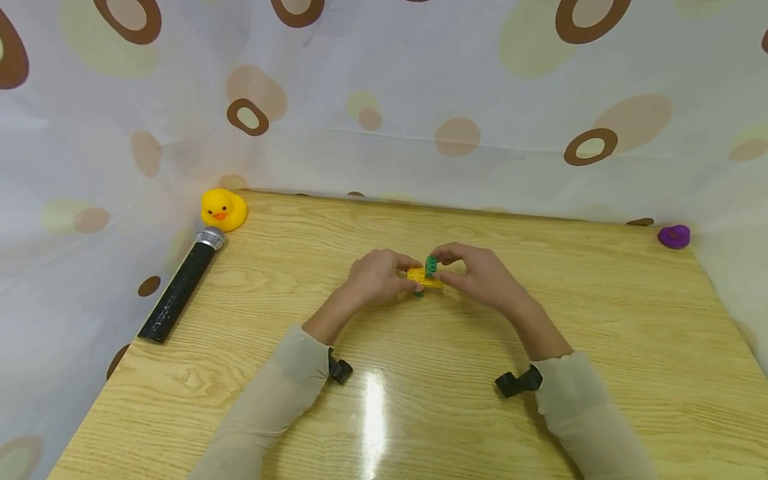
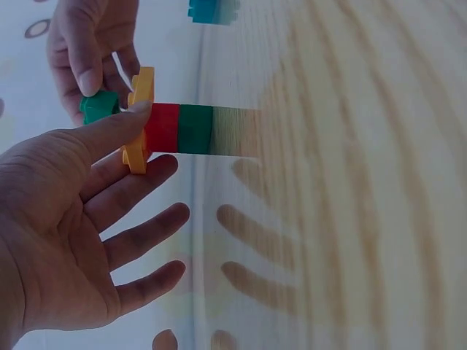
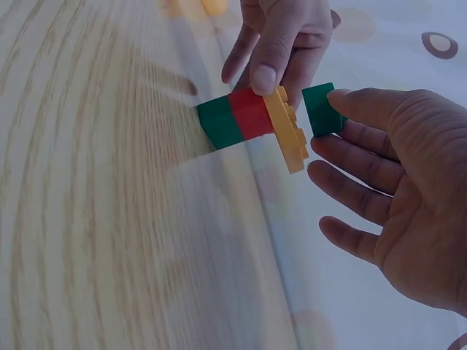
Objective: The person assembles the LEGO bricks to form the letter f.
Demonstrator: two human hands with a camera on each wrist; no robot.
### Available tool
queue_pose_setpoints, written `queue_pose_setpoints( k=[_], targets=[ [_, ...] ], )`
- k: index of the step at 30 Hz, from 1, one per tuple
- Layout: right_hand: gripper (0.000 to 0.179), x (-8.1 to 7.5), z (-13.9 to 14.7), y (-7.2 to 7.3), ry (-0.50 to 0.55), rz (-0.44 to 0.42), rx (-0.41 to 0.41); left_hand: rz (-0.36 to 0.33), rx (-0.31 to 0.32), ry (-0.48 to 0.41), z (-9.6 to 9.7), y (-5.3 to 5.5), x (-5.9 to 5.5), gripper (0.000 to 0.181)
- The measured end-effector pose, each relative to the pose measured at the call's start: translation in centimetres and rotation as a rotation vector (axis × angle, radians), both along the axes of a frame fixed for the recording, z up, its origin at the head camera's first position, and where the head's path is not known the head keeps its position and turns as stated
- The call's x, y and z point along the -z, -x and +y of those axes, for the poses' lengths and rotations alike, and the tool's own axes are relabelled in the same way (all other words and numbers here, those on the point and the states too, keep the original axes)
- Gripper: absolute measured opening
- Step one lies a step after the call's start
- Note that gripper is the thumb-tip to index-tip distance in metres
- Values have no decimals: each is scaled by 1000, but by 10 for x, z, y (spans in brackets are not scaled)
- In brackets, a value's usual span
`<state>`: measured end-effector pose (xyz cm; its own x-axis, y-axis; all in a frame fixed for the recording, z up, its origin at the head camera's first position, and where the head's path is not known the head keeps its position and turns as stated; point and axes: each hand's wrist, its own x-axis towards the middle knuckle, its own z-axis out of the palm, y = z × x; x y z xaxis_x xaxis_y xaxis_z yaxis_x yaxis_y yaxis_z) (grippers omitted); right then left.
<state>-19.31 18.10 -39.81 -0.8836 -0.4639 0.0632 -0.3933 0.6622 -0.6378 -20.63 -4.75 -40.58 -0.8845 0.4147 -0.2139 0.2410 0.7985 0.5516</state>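
A small tower stands on the table: a green brick [image 2: 195, 129] at the bottom, a red brick [image 2: 163, 127] on it, and a wider yellow brick [image 3: 287, 135] with studs across the top. My left hand [image 1: 379, 277] pinches the yellow brick at its left end between thumb and index finger; its other fingers are spread. With thumb and fingertips, my right hand [image 1: 477, 272] holds a second green brick [image 3: 322, 109] over the yellow one. A narrow gap shows between these two bricks in the right wrist view.
A yellow rubber duck [image 1: 223, 209] sits in the back left corner, beside a black microphone [image 1: 183, 287] along the left edge. A small purple toy [image 1: 675, 237] is at the back right. A blue-green block [image 2: 211, 10] shows in the left wrist view. Patterned curtains [image 1: 420, 153] enclose the table.
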Motion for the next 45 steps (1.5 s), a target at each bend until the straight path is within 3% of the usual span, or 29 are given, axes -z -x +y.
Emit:
queue_pose_setpoints(
  k=[14,37,45],
  targets=[
    [37,7,-9,0,-10,-26,-29,-1,5,-39,0,0,1,49],
    [39,2,-17,1,-79,-10,-52,50,28,-1,0,1,4,52],
    [37,4,-18,1,-80,-17,-43,28,35,25,0,2,1,53]
  ],
)
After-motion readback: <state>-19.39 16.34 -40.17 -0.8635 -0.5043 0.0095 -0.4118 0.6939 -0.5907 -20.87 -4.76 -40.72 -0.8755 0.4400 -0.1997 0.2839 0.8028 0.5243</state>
